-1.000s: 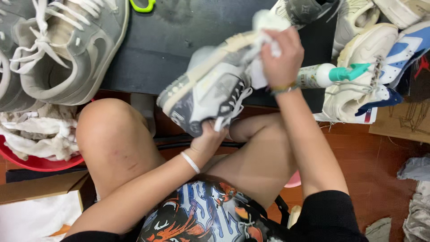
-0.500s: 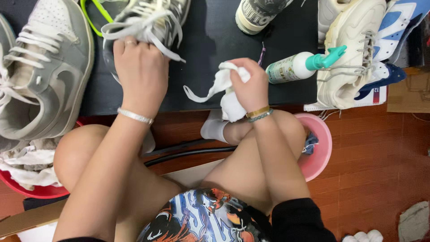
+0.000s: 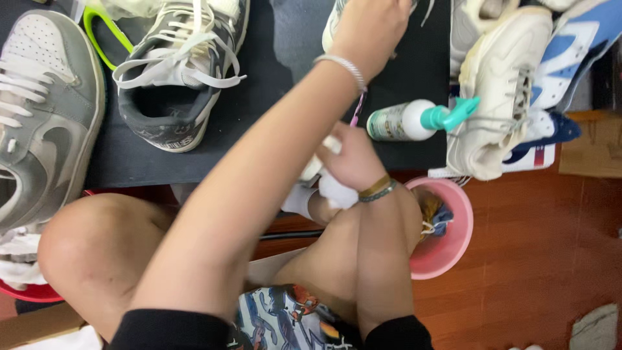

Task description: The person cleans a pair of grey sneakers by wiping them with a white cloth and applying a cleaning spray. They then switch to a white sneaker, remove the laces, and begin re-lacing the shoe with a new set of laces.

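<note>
My left hand [image 3: 370,27] reaches across to the top of the black mat [image 3: 285,78] and closes over a white sneaker [image 3: 332,31], most of which lies beyond the frame's top edge. My right hand [image 3: 353,162] stays near my knee at the mat's front edge, clutching a crumpled white cloth [image 3: 334,188]. A grey and white sneaker with loose white laces [image 3: 175,84] stands on the mat to the left, with no hand on it. A white spray bottle with a teal trigger [image 3: 405,120] lies just right of my right hand.
A large grey sneaker [image 3: 45,129] fills the left edge. A cream sneaker [image 3: 499,110] and a blue and white one [image 3: 570,52] sit at the right. A pink basin [image 3: 453,246] stands on the wooden floor by my right leg, a red basin [image 3: 29,295] at the lower left.
The grey sneaker has been set down on the mat and let go. My left hand has crossed right to the white sneaker at the top. My right hand has kept the cloth.
</note>
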